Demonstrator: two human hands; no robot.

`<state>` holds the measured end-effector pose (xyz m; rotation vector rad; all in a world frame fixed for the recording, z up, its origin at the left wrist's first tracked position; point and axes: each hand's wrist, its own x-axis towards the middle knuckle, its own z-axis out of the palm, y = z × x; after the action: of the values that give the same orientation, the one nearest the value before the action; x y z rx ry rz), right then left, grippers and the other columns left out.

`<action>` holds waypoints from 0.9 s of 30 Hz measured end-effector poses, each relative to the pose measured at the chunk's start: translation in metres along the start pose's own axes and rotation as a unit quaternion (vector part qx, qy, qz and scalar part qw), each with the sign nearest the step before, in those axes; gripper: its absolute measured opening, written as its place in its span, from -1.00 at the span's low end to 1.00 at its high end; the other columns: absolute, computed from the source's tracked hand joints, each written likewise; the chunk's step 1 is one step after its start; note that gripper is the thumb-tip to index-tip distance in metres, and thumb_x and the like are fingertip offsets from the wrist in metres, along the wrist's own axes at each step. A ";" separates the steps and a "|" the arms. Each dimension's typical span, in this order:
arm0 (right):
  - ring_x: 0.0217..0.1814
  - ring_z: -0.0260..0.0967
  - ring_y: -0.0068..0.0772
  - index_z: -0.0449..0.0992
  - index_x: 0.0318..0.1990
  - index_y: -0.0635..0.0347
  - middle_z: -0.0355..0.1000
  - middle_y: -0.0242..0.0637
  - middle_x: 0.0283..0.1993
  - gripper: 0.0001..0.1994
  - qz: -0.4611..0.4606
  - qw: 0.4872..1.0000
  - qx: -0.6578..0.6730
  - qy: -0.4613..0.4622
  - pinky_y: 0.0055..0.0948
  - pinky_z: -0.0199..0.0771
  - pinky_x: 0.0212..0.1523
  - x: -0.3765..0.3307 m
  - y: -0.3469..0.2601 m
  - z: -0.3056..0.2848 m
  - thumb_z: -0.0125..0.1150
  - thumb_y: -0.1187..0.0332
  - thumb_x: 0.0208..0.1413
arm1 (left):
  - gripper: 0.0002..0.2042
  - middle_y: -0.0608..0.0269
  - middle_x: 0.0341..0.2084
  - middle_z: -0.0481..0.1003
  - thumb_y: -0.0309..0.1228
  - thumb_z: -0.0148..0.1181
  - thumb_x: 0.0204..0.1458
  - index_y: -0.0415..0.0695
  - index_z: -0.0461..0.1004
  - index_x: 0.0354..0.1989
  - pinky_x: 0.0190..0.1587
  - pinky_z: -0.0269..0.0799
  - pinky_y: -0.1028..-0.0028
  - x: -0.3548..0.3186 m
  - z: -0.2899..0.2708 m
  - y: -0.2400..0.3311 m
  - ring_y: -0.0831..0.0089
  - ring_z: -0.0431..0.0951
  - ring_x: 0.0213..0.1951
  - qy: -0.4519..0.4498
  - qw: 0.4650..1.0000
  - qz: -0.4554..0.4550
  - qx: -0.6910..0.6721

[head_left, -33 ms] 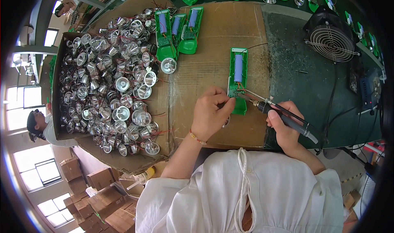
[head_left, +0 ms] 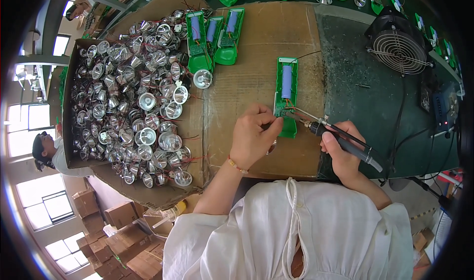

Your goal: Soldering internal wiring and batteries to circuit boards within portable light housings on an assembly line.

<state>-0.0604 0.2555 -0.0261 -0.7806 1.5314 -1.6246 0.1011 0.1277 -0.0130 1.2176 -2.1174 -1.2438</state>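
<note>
My left hand (head_left: pixel 256 136) is closed, thumb and forefinger pinched over the lower part of a green lamp housing (head_left: pixel 290 129). Beneath its palm shows the edge of a silver lamp reflector (head_left: pixel 271 147), held in the curled fingers; the fingertips hide its wires. In my right hand (head_left: pixel 344 150) is a soldering iron (head_left: pixel 345 143) with a thin metal tube fixed alongside. The iron's tip touches or nearly touches the circuit board (head_left: pixel 283 110) beside my left fingertips. A lilac battery (head_left: pixel 287 82) lies in the housing above the board.
A cardboard box (head_left: pixel 74 127) at left is heaped with reflectors (head_left: pixel 147 101) on wires. Several green housings (head_left: pixel 227 56) lie at its far right corner, near a loose reflector (head_left: pixel 202 78). A fan (head_left: pixel 399 49) and a blue control box (head_left: pixel 446 107) stand at right.
</note>
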 end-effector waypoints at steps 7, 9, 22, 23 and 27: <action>-0.56 0.31 -0.69 0.36 -0.36 0.31 0.39 -0.33 -0.57 -0.86 0.008 0.999 -0.017 -0.026 -0.66 0.31 -0.55 0.006 -0.003 -0.002 0.20 0.46 -0.01 | -0.88 0.20 -0.51 0.40 -0.43 0.20 -0.14 -0.24 0.53 -0.57 -0.47 0.33 0.44 0.001 0.003 -0.004 0.39 0.45 -0.51 0.012 1.000 -0.006 -0.005; -0.57 0.30 -0.65 0.35 -0.36 0.31 0.38 -0.31 -0.57 -0.86 0.019 1.000 -0.013 -0.021 -0.65 0.33 -0.55 0.003 -0.006 -0.001 0.17 0.45 0.01 | -0.88 0.20 -0.51 0.40 -0.43 0.20 -0.14 -0.24 0.53 -0.57 -0.48 0.33 0.45 0.001 0.003 -0.007 0.39 0.44 -0.51 0.012 1.000 0.001 -0.002; -0.57 0.31 -0.56 0.32 -0.32 0.33 0.32 -0.28 -0.52 -0.87 -0.076 0.996 -0.034 -0.013 -0.59 0.35 -0.56 -0.003 -0.011 -0.021 0.11 0.46 0.03 | -0.85 0.20 -0.49 0.40 -0.40 0.21 -0.13 -0.25 0.53 -0.56 -0.51 0.32 0.50 0.002 0.004 -0.010 0.43 0.42 -0.57 0.005 1.000 -0.003 -0.001; -0.55 0.33 -0.59 0.33 -0.33 0.33 0.35 -0.28 -0.53 -0.84 -0.064 0.998 -0.020 0.002 -0.61 0.36 -0.53 -0.002 -0.011 -0.025 0.15 0.45 0.01 | -0.85 0.20 -0.49 0.40 -0.40 0.21 -0.13 -0.25 0.53 -0.56 -0.51 0.32 0.50 0.002 0.004 -0.009 0.43 0.42 -0.57 0.005 1.000 0.000 -0.001; -0.62 0.26 -0.61 0.34 -0.33 0.32 0.33 -0.29 -0.56 -0.86 -0.072 0.995 0.012 0.069 -0.66 0.29 -0.59 0.014 -0.011 -0.037 0.11 0.43 0.03 | -0.85 0.19 -0.49 0.42 -0.40 0.20 -0.10 -0.25 0.53 -0.51 -0.49 0.33 0.49 -0.002 -0.002 -0.001 0.43 0.45 -0.55 0.008 0.999 0.018 0.026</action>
<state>-0.1000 0.2631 -0.0191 -0.7941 1.5789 -1.8326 0.1043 0.1283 -0.0130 1.2017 -2.1624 -1.1670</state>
